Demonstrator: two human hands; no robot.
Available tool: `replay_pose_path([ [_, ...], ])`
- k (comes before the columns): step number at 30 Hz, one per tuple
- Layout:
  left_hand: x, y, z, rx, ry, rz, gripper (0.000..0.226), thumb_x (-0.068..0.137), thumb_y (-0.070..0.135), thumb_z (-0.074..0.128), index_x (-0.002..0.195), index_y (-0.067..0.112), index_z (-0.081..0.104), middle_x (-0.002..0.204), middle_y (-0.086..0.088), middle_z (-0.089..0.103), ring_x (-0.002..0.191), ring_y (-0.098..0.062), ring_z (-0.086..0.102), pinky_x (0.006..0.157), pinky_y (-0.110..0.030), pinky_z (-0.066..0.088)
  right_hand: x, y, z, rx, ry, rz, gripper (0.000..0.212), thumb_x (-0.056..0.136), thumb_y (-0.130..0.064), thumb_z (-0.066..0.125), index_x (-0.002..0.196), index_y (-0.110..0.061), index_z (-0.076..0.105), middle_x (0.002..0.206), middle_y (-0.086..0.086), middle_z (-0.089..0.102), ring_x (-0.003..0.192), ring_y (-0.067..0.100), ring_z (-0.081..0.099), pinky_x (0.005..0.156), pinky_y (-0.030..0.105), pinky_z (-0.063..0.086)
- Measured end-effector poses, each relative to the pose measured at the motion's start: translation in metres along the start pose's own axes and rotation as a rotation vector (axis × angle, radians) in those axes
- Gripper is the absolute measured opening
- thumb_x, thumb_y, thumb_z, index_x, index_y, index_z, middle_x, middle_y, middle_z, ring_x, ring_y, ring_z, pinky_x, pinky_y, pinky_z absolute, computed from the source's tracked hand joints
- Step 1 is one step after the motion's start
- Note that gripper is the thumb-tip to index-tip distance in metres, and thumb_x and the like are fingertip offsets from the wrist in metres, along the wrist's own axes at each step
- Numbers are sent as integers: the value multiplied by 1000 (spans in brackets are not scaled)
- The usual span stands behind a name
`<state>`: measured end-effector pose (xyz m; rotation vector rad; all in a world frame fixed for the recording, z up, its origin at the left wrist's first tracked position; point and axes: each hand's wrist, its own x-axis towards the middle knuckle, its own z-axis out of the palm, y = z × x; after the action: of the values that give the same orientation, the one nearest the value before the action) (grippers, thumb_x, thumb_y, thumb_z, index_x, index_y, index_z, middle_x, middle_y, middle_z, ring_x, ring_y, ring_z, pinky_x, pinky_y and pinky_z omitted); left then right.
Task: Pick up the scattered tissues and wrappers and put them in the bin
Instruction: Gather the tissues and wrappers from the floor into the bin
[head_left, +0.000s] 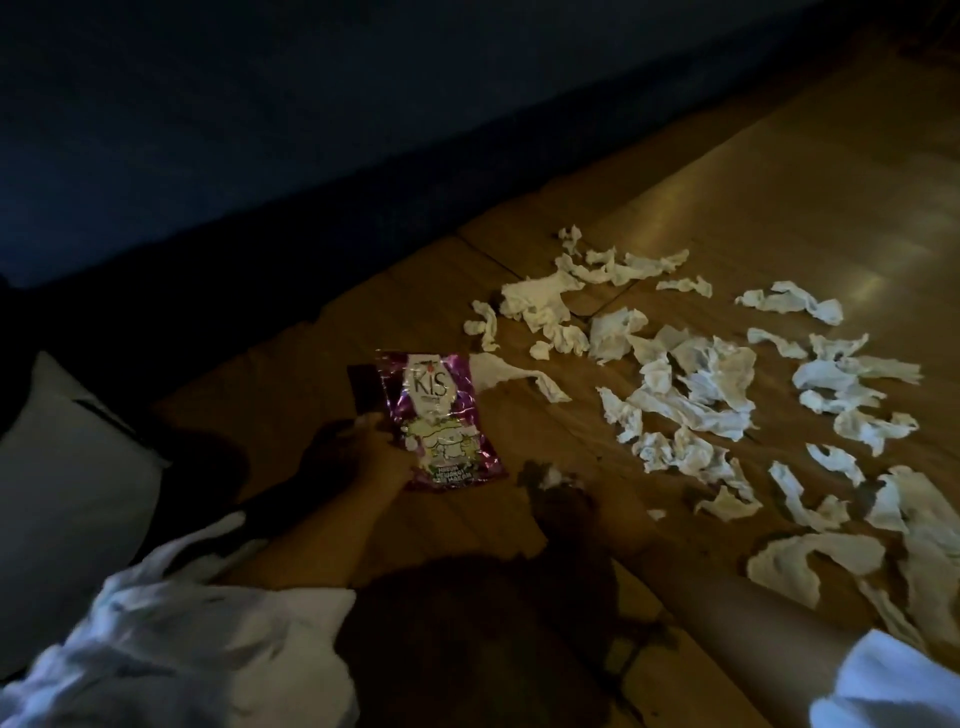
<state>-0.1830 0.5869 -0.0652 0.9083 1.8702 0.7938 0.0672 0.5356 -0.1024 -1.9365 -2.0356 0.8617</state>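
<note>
The scene is dim. My left hand (371, 452) grips a shiny purple candy wrapper (441, 415) by its lower left edge, just above the wooden floor. My right hand (563, 501) is in shadow near the floor, its fingers curled around a small white tissue scrap (555, 475). Several crumpled white tissues (691, 379) lie scattered across the floor to the right, from the far cluster (545, 301) to the near pieces (810, 561). No bin is visible.
A white cushion or bag (67, 467) lies at the left edge. Dark blue furniture (260, 156) runs along the far side of the wooden floor (779, 182). My white sleeves show at the bottom of the view.
</note>
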Motion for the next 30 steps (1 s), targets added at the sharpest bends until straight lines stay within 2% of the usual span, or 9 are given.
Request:
replay_pose_path([
  [2, -5, 32, -25, -32, -73, 51, 67, 76, -12, 65, 134, 1, 33, 129, -21, 51, 119, -33, 51, 88, -36, 45, 9, -21, -13, 94, 164, -6, 25, 94, -24, 50, 118, -17, 53, 112, -2, 55, 105, 14, 53, 86, 17, 39],
  [5, -14, 79, -70, 35, -92, 146, 66, 74, 1, 72, 131, 8, 41, 118, -10, 60, 107, -26, 59, 77, -31, 49, 35, -73, -40, 202, 259, -58, 32, 92, -50, 41, 111, -27, 50, 99, -7, 59, 87, 11, 57, 76, 31, 47],
  [8, -29, 116, -122, -64, -93, 197, 47, 76, 5, 72, 118, 15, 53, 100, -2, 67, 90, -19, 67, 75, -33, 57, 65, -144, -69, 308, 409, -214, 25, 94, -30, 49, 107, -10, 54, 87, 1, 60, 75, 13, 56, 64, 27, 43],
  [11, -51, 137, -179, -131, -109, 264, 30, 79, 4, 69, 107, 13, 63, 98, -4, 71, 86, -20, 70, 80, -39, 58, 83, -218, -95, 424, 464, -259, 25, 95, -29, 49, 110, -10, 52, 88, 4, 60, 73, 15, 57, 60, 27, 45],
  [16, -77, 146, -307, -212, -36, 304, 29, 79, -5, 64, 105, 6, 66, 97, -11, 73, 86, -24, 71, 81, -36, 58, 87, -356, -105, 474, 367, -420, 17, 94, -28, 51, 102, -14, 55, 82, -6, 54, 68, 0, 49, 50, 12, 39],
  [20, -82, 118, -399, -194, 12, 265, 25, 81, -5, 58, 100, 9, 67, 93, -10, 73, 77, -19, 68, 67, -24, 59, 67, -452, -77, 668, 235, -496, 17, 93, -24, 55, 98, -8, 57, 72, -5, 54, 62, 5, 51, 43, 4, 37],
  [23, -85, 87, -447, -171, 117, 180, 18, 83, -4, 52, 84, 11, 63, 66, -4, 70, 57, -14, 60, 53, -22, 55, 48, -501, -40, 848, 101, -463, 18, 92, -21, 57, 99, -5, 58, 70, -3, 54, 59, 6, 50, 43, 7, 39],
  [26, -86, 62, -481, -85, 197, 113, 17, 81, -6, 50, 74, 8, 58, 43, 0, 59, 37, -10, 51, 43, -18, 44, 36, -522, -1, 863, -4, -439, 14, 90, -20, 59, 93, -6, 59, 70, 0, 55, 59, 9, 50, 47, 10, 41],
  [30, -78, 38, -510, 121, 287, 54, 16, 75, -7, 52, 65, 5, 58, 62, -11, 57, 57, -24, 51, 55, -26, 39, 34, -530, 27, 635, -110, -430, 16, 87, -27, 61, 89, -12, 59, 85, 6, 63, 81, 22, 60, 75, 37, 51],
])
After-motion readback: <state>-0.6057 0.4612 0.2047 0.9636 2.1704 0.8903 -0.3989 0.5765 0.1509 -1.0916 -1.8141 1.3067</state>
